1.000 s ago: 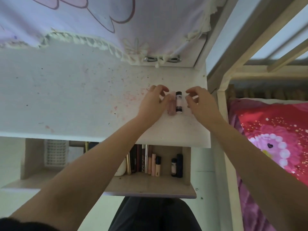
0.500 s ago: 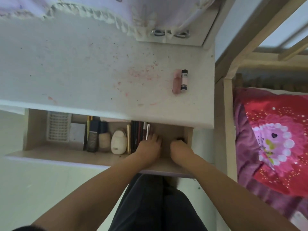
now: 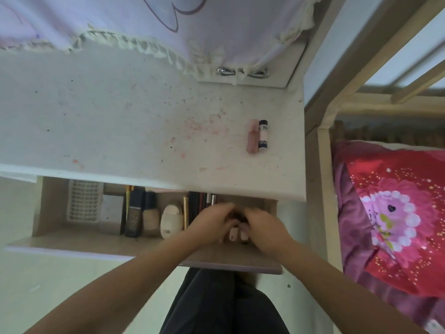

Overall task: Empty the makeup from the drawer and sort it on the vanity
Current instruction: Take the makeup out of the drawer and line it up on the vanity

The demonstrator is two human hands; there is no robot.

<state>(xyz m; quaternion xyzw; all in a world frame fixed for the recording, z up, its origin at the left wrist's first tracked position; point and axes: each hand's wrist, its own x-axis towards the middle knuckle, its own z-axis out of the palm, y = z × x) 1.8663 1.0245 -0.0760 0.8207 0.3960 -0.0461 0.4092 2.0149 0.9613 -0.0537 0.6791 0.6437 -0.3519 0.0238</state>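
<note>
- Pale wood drawer [image 3: 154,245] stands pulled out under the worktop [image 3: 115,126], and we have both hands in its right end.
- Our left hand [image 3: 212,225] and right hand [image 3: 263,229] nearly touch, fingers curled over small pale tubes [image 3: 237,233]; blur keeps us from telling whether either one grips them.
- Left of our hands lie dark pencils [image 3: 198,204], a white oval case [image 3: 171,221], two foundation bottles [image 3: 142,214] and a white tray [image 3: 83,201].
- Well beyond our hands, a pink tube [image 3: 252,136] and a navy-capped stick [image 3: 263,135] lie touching on the worktop.

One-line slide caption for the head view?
Both hands gather small tubes in the open drawer; two tubes already lie on the vanity.
</note>
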